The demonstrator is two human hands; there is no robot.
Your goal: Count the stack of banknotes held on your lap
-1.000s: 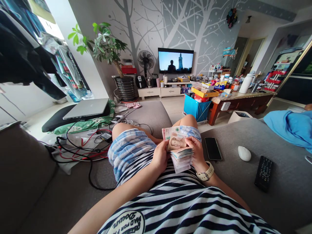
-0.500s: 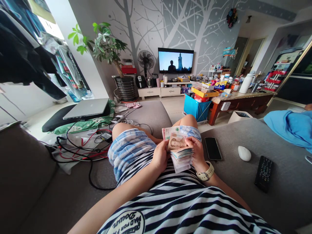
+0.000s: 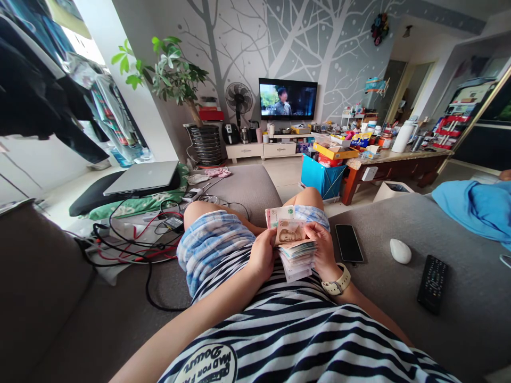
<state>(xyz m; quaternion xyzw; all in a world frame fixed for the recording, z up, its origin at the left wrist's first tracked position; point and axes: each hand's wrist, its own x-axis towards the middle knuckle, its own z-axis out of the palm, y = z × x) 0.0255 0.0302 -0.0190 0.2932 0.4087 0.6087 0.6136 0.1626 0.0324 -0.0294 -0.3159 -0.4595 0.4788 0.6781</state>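
A stack of banknotes [image 3: 291,234] is held over my lap between both hands. The upper note is brownish with a printed portrait; a pinkish and green note shows behind it at the far side, and fanned bluish and pale purple notes hang toward me. My left hand [image 3: 263,254] is closed on the stack's left edge, its thumb near the portrait note. My right hand [image 3: 322,249] grips the right side, thumb and fingers on the upper note's right corner. A pale watch [image 3: 337,282] is on my right wrist. Some fingers are hidden beneath the notes.
On the sofa to my right lie a phone [image 3: 349,243], a white mouse [image 3: 400,251] and a black remote [image 3: 433,284]. To the left are tangled cables [image 3: 147,244] and a closed laptop [image 3: 141,178]. A cluttered table [image 3: 419,157] stands ahead on the right.
The hands keep the same hold on the stack. The portrait note has shifted slightly, sitting a little lower and flatter. The television picture has changed.
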